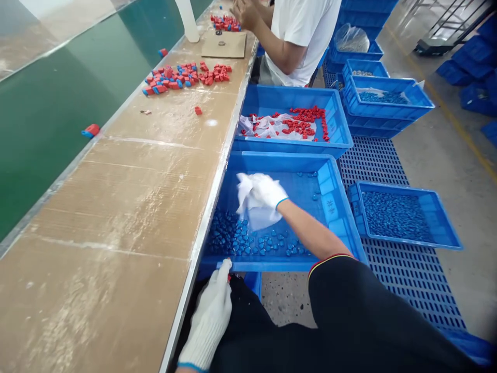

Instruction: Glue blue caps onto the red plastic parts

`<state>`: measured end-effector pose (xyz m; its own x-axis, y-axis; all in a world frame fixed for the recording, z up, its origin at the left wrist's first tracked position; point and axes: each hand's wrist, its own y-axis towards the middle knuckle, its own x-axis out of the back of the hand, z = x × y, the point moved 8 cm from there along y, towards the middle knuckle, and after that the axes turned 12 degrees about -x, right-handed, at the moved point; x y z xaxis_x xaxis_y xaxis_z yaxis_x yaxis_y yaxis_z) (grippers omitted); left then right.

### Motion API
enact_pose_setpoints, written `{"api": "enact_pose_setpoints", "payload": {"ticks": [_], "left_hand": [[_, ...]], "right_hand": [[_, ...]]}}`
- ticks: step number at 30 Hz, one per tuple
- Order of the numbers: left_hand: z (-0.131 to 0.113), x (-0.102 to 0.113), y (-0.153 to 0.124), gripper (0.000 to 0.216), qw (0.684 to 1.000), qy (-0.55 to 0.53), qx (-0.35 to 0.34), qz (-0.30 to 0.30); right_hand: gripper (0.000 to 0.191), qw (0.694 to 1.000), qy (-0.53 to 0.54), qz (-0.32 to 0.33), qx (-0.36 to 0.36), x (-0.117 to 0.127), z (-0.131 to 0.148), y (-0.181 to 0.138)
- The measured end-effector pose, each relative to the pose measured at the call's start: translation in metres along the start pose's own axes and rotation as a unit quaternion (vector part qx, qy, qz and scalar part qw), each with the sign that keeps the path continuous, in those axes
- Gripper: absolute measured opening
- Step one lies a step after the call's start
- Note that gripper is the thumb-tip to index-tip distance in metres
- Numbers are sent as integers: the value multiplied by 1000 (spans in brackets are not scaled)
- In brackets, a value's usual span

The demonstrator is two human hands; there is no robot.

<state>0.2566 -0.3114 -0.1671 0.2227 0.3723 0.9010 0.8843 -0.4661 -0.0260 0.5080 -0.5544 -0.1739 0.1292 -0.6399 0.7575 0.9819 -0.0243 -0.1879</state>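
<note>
My right hand (267, 190), in a white knit glove, is closed on a thin white sheet (264, 219), cloth or plastic, over a blue bin (279, 263). Below the sheet, small shiny blue pieces (222, 232) are heaped in the bin's near left corner and scattered along its near side. My left hand (212, 311), gloved too, is by the near rim beside the table edge. Its fingers are closed, and bits of a small red piece (229, 277) show at them; most of it is hidden.
Left is a brown-topped table (116, 207) with red-and-blue pieces (171, 77), beside a green belt (46, 124). A second bin (341, 132) holds red pieces (303, 124). A co-worker (303, 41) sits beyond it. More blue bins (446, 223) stand at right on slatted mats (411, 290).
</note>
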Motion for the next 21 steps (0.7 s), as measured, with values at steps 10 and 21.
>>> {"api": "enact_pose_setpoints", "payload": {"ticks": [10, 21], "left_hand": [[8, 0, -10, 55, 985, -68, 152, 52], [19, 6, -20, 54, 984, -55, 170, 2]], "right_hand": [[56, 958, -98, -263, -56, 106, -76, -61], [108, 873, -268, 221, 342, -159, 40, -90]]}}
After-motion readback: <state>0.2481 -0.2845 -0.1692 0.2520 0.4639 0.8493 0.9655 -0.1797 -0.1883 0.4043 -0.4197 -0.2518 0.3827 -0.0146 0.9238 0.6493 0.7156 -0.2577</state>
